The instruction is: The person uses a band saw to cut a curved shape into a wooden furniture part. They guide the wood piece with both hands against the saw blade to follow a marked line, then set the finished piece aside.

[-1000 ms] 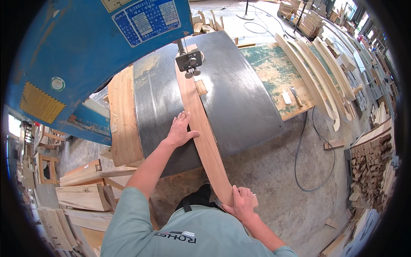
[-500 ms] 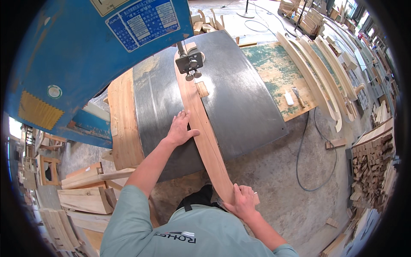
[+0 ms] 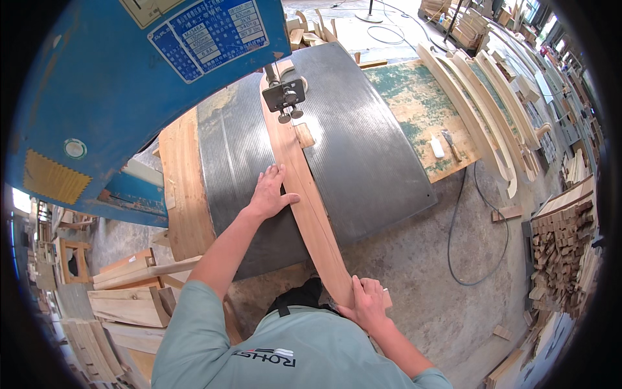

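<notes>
I had the plank [image 3: 304, 194] lying flat on the saw table [image 3: 363, 149], and its long axis ran straight away from my right hand [image 3: 368, 303] toward the blade guide [image 3: 285, 98]. That line was what the push turned on. The right hand was at the near end of the plank, which hung off the table edge just in front of my body, and its fingers were curled over that end, closed on the wood from behind. From that grip the whole length of the plank stretched forward and a little to the left, with the blade guide at the far end of it.

My left hand [image 3: 269, 193] was well ahead of the right, about halfway along, and it was the hand nearer the blade. It lay flat and spread, palm down, with the thumb reaching across the plank's face and the fingers pointing ahead along its left edge; it pressed rather than pinched. A faint curved line ran down the plank between my two hands.

I judged that any feed would go along that axis, the rear hand driving and the forward one steering sideways. To the left of the left hand, a wider board [image 3: 184, 181] lay along the table's edge, apart from the plank.
</notes>
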The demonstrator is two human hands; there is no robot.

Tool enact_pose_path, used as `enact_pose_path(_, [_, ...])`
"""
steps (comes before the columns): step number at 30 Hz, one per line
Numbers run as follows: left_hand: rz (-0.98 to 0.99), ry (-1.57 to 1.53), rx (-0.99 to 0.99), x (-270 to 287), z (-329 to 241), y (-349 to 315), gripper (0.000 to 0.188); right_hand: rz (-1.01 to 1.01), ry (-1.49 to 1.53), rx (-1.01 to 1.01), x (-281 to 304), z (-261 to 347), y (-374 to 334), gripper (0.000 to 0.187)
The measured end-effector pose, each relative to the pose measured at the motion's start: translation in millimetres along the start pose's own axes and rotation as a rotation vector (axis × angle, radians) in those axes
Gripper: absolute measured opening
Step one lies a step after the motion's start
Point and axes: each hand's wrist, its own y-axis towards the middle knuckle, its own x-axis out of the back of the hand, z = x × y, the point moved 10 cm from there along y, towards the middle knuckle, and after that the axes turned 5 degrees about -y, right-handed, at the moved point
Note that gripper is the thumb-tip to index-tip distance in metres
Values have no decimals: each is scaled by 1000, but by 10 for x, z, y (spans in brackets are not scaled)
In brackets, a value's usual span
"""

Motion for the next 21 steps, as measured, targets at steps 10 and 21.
enact_pose_path(10, [-29, -3, -10, 113, 185, 265, 104, -22, -42, -2, -61, 28, 299, 96])
enact_pose_path(21, [-46, 11, -6, 287, 383, 651, 102, -13, -134, -13, -10, 89, 684, 99])
